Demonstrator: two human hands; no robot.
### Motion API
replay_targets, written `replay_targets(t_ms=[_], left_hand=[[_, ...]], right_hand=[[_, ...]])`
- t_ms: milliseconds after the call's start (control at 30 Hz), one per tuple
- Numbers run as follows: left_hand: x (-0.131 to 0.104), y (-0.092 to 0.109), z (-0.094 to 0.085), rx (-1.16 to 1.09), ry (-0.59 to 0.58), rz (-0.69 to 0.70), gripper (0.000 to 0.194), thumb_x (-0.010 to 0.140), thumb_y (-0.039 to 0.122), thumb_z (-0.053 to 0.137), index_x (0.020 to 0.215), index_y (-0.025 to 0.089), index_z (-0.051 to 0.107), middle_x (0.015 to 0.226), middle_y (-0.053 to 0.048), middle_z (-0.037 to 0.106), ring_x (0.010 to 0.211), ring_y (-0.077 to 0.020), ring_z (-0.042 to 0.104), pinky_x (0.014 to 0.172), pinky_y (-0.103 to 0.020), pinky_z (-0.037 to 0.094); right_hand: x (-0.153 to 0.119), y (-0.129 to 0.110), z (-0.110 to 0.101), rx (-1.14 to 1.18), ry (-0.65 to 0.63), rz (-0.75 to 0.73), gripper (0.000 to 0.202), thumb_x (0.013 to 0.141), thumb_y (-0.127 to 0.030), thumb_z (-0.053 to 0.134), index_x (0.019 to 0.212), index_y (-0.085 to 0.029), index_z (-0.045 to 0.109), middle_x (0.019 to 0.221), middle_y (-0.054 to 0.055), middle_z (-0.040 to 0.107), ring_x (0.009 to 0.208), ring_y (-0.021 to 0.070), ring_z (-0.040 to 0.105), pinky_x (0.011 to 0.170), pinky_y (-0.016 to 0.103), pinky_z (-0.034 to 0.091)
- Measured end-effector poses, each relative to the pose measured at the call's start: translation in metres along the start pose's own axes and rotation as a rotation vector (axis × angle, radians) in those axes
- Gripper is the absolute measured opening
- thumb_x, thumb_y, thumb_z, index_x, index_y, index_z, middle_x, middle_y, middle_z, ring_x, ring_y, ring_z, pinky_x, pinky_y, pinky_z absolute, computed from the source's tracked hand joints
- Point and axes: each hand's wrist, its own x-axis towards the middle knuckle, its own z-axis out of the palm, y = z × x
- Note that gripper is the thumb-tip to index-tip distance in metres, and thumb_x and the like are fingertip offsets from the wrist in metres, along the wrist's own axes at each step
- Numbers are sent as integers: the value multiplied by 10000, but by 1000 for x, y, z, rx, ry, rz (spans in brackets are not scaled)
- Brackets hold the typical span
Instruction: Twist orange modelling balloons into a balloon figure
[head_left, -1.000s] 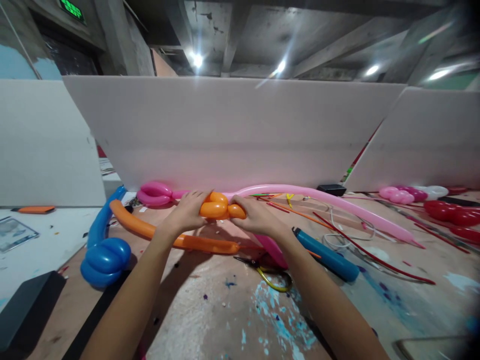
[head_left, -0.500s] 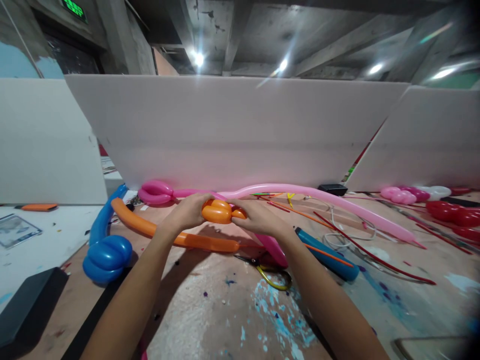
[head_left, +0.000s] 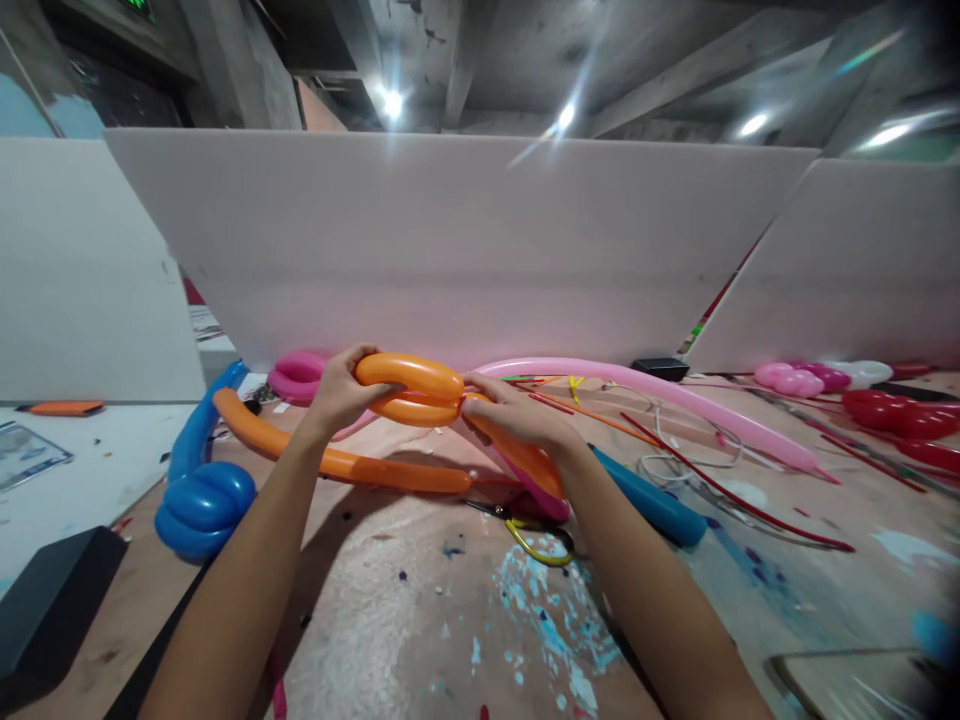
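Observation:
My left hand (head_left: 343, 392) is wrapped round the left end of a folded orange balloon (head_left: 420, 376), whose two segments lie side by side. At the joint on its right, my right hand (head_left: 517, 408) pinches the balloon, and an orange length runs down under the palm. Below them on the table lie a long orange balloon (head_left: 390, 474) and scissors with yellow handles (head_left: 536, 545). A magenta balloon (head_left: 551, 500) is partly hidden beneath my right hand.
A twisted blue balloon (head_left: 206, 508) and a black block (head_left: 56, 600) are at left. Behind, a long pink balloon (head_left: 645, 383) lies before a white panel (head_left: 465, 240). A teal balloon (head_left: 652, 500), white cable and red balloons (head_left: 900, 415) are at right.
The orange balloon in my hands now shows two longer side-by-side segments and a length under my right hand. My left hand has moved left and up, farther from my right.

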Motion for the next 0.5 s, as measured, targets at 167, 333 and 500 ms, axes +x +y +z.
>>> replay_targets(t_ms=[167,333,500], left_hand=[[2,1,-16,-117,31,-55,461,481,256,847,875,162,626,738,14,602,663,-132,577,608,-230,504],[3,8,-2,-344,77,-99,469,497,206,838,921,159,643,795,-1,639,713,-142,608,677,-253,522],[0,8,25,-533,88,-167,402,574,243,812,922,140,640,858,-25,655,776,-148,633,749,-271,514]], right_hand=[[-2,1,0,-31,-51,-34,483,853,-254,491,1334,-210,475,748,6,585,623,120,540,545,229,440],[2,2,1,82,-18,-110,407,863,-293,512,1256,-189,516,831,22,599,676,119,563,616,246,485],[12,9,4,131,116,-168,376,837,-207,475,1206,-154,523,1008,82,635,766,132,608,663,254,501]])
